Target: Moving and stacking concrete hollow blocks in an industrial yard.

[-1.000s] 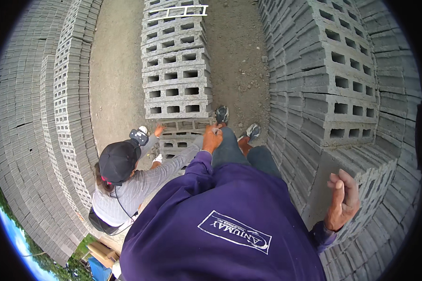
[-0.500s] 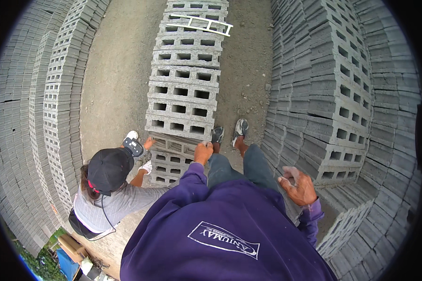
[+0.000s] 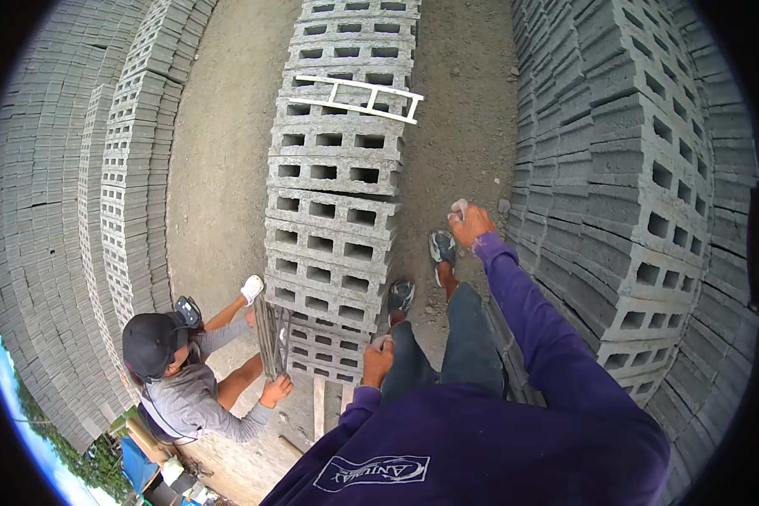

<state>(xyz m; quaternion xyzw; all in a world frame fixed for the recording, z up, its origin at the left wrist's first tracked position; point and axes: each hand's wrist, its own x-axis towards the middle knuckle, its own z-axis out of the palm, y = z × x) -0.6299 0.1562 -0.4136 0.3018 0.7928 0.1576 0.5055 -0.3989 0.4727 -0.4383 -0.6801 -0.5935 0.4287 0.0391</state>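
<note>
My left hand [image 3: 378, 361] is beside my knee and the near end of the block stack, its fingers curled in and no held thing showing. Out ahead, above my shoes, my right hand [image 3: 472, 224] hangs with loosely bent, pale-dusted fingers and nothing visible in it. Hollow grey concrete blocks [image 3: 316, 274] are stacked in a long row in front of me. To the left a crouching co-worker [image 3: 198, 384] in a cap grips a flat slatted bundle [image 3: 268, 337] with both hands, tipped up on edge against the stack's near corner.
A white ladder-shaped frame [image 3: 363, 97] lies across the row's top. Tall block walls rise on the right [image 3: 641, 219] and left [image 3: 126, 169], with dirt lanes [image 3: 219, 169] between. Wooden strips [image 3: 319, 409] lie on the ground by the stack's near end.
My right hand has swung from my hip out ahead. My left hand has come away from the slatted piece, which the co-worker has pulled left and tipped upright. My view has shifted.
</note>
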